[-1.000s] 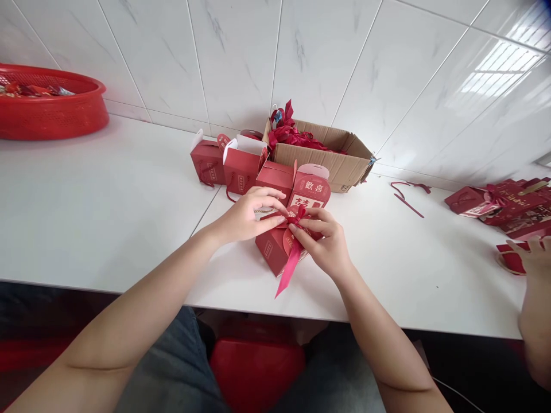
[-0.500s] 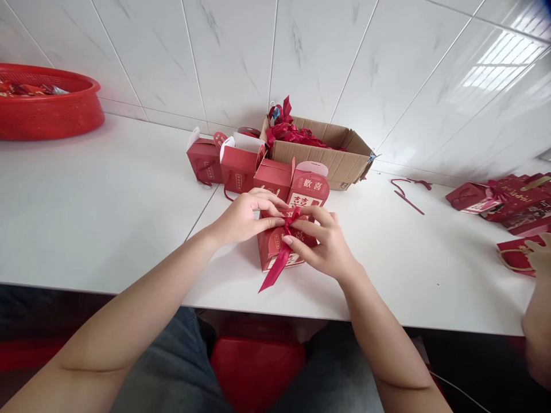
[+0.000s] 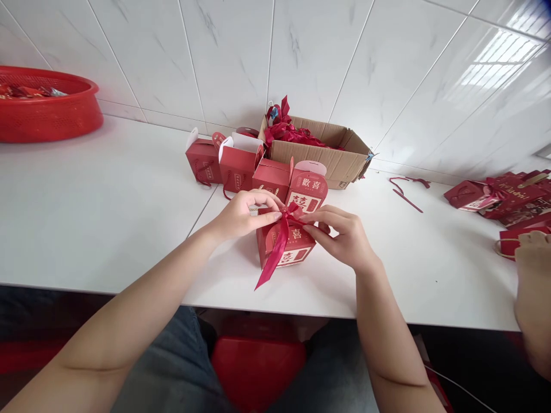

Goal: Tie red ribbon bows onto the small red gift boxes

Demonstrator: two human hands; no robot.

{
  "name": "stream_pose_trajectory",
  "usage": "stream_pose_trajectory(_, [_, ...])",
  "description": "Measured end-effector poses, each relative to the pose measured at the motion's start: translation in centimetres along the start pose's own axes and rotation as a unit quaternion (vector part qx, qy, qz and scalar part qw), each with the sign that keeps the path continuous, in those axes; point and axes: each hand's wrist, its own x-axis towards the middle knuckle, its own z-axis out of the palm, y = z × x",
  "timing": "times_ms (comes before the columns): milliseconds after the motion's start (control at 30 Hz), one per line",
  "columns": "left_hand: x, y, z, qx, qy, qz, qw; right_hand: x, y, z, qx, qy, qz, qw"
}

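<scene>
Pinching glossy red ribbon over red printed cardboard box, near front edge of white tabletop.
With left hand nearly closed, holding knot; with right hand, fingertips together, gripping ribbon beside it. Just behind, red cardboard boxes; farther, brown cardboard carton.

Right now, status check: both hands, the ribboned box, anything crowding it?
Left hand at red ribbon, near the knot; right hand pinching it opposite. Ribboned box on white table. Flap-up box close behind.
</scene>
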Motion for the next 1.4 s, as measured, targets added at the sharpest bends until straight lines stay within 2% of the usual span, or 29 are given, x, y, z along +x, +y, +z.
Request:
stream_pose_trajectory(133, [0.0,-0.3,0.0,-0.009,-0.014,0.013,1.000,-0.2,-0.5,-0.8,0.074,-0.021,0.071,0.994])
stream_pose_trajectory(233, [0.0,-0.4,0.1,-0.004,-0.019,0.026,0.999,0.1,-0.4,-0.5,0.049,0.044,0.093,0.994])
stream_pose_trajectory(300, [0.0,-0.4,0.2,0.008,-0.021,0.036,0.999,0.4,-0.1,0.2,0.018,0.086,0.075,0.993])
stream_pose_trajectory(467, [-0.1,-0.5,0.5,0.028,-0.016,0.053,0.998,1.0,0.0,2.2,0.029,0.022,-0.009,0.999])
stream_pose_trajectory(567, [-0.2,-0.4,0.5,0.030,-0.014,0.052,0.998,1.0,-0.2,2.6,0.018,0.043,-0.016,0.999])
stream_pose_trajectory(667, [-0.2,-0.3,0.5,0.033,-0.011,0.046,0.998,0.9,-0.2,2.5,0.020,0.054,-0.014,0.998])
stream_pose_trajectory(867, [-0.2,-0.3,0.3,0.020,0.000,0.027,0.999,0.7,0.0,1.8,0.013,0.028,-0.023,0.999])
stream_pose_trajectory(1100, [-0.4,0.1,0.3,0.021,0.017,-0.008,1.000,0.5,0.4,1.5,0.009,0.026,-0.046,0.999])
stream_pose_trajectory(1400, [-0.4,-0.1,0.3,0.031,0.005,0.031,0.999,0.6,0.0,1.6,0.004,0.006,-0.043,0.999])
